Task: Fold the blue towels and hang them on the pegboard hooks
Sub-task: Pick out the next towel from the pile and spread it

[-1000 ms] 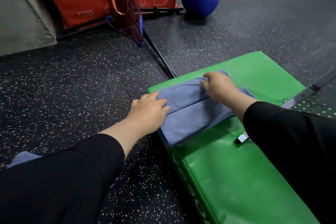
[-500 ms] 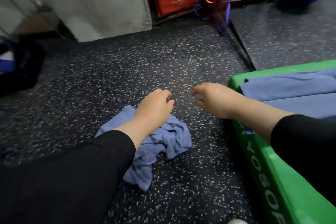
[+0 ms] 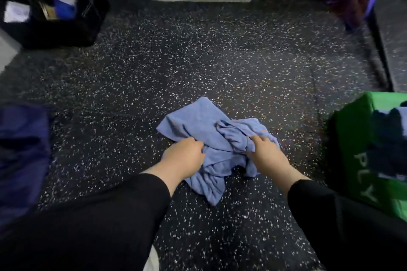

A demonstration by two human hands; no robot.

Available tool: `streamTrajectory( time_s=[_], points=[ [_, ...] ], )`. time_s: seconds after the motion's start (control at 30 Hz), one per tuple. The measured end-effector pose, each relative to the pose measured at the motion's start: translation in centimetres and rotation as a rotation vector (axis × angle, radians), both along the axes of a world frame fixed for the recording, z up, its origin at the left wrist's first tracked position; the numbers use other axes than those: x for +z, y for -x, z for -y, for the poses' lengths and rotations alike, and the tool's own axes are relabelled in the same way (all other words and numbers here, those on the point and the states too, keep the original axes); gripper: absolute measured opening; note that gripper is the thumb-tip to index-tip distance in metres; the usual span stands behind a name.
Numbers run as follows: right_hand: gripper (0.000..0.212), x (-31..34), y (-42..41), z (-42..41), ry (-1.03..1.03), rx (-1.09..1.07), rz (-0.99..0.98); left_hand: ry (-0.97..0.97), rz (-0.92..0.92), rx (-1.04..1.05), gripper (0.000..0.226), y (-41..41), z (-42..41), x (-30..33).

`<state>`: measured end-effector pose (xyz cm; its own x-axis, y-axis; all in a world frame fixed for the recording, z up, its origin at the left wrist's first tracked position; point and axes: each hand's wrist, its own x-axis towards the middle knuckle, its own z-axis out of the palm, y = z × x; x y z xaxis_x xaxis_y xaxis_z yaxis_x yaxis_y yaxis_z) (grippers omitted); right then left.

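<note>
while both hands grip a crumpled blue towel (image 3: 211,136) left of the green box (image 3: 350,138), i judge folding barely begun, hanging undone; left hand (image 3: 184,158) & right hand (image 3: 265,155) curled into cloth.

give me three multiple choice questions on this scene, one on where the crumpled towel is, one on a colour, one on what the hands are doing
1. Where does the crumpled towel lie?
A. on the green box
B. on the speckled floor
C. in the black bag

2. What colour is the box at the right edge?
A. green
B. yellow
C. white

3. What are the hands doing?
A. both hang idle
B. only the left touches the towel
C. both grip the towel

Answers: 1 B, it sits on the speckled floor left of the box. 2 A, its side is bright green. 3 C, the left hand and right hand each curl their fingers into the cloth.
</note>
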<state>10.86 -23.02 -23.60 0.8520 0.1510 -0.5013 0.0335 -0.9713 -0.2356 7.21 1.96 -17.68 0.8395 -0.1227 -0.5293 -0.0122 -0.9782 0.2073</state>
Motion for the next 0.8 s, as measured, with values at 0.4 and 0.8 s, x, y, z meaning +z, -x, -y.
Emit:
streamTrajectory(
  time_s=[0.4, 0.8],
  points=[
    [0.029, -6.0, 0.1, 2.6, -0.038, -0.394, -0.022, 0.066, 0.034, -0.008, 0.028, -1.6, 2.4, -3.5],
    [0.018, -1.5, -2.0, 1.8, -0.345, -0.561, 0.169, 0.075, 0.039, -0.001, 0.03, -2.3, 3.3, -1.9]
  ],
)
